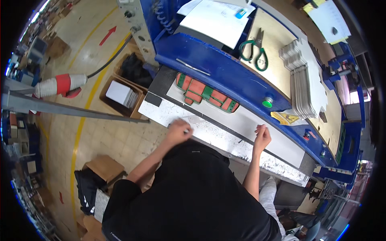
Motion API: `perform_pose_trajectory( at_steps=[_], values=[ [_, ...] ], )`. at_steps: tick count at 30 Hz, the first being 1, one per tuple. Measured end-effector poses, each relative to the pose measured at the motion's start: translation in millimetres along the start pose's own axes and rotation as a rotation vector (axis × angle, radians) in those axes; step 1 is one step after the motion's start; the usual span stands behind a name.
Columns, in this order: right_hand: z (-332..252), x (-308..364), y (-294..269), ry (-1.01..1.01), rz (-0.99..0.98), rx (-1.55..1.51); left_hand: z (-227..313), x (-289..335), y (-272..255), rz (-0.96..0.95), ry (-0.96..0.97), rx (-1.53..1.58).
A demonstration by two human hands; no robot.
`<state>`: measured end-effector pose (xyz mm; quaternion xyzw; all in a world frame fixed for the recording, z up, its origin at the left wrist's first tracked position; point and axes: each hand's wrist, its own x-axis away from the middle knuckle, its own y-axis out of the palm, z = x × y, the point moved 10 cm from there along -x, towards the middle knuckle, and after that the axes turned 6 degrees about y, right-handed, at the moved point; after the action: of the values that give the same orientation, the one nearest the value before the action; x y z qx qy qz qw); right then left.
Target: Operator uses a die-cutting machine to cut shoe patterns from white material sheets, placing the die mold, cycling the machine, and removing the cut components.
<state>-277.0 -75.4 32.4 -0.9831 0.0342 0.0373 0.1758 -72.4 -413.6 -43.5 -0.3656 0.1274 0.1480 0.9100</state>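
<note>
My left hand (pixel 179 132) is over the near edge of the speckled white work ledge (pixel 219 135), its fingers curled and slightly blurred. Something small and dark shows at its fingers; I cannot make out what it is. My right hand (pixel 262 137) is raised farther right over the ledge, fingers pinched together, with nothing clear between them. Beyond the hands, a cutting die (pixel 207 93) with red-orange pads and green edges lies on a long white board (pixel 246 124). A thin, pale flat piece (pixel 194 119) rests on the ledge just past my left hand.
Behind the die runs the machine's blue beam (pixel 225 66) with a green button (pixel 267 102). On top are green-handled scissors (pixel 255 50), stacked grey cut pieces (pixel 301 80) and papers (pixel 217 22). At left, a cardboard box (pixel 120 96) holds white sheets; a metal bar (pixel 76 108) crosses nearby.
</note>
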Motion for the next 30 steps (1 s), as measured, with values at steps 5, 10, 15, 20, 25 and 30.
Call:
perform_pose_trajectory(
  at_steps=[5,10,15,20,25,30],
  values=[
    [-73,-41,10,-0.135,-0.012,-0.195,7,-37,23,0.071,0.037,-0.146],
    [-82,-66,24,-0.267,0.021,0.117,-3,-65,29,0.127,0.05,-0.176],
    [-73,-57,46,0.049,-0.15,-0.07,-1,-98,30,0.125,-0.047,-0.289],
    [-24,-43,64,0.28,-0.337,-0.025,1,-109,35,-0.008,-0.089,-0.362],
    [23,52,70,-0.203,-0.457,0.719,20,-94,36,0.053,0.029,-0.342],
    [17,73,62,-0.384,-0.124,0.704,45,-87,23,0.107,0.052,-0.324]
  ],
)
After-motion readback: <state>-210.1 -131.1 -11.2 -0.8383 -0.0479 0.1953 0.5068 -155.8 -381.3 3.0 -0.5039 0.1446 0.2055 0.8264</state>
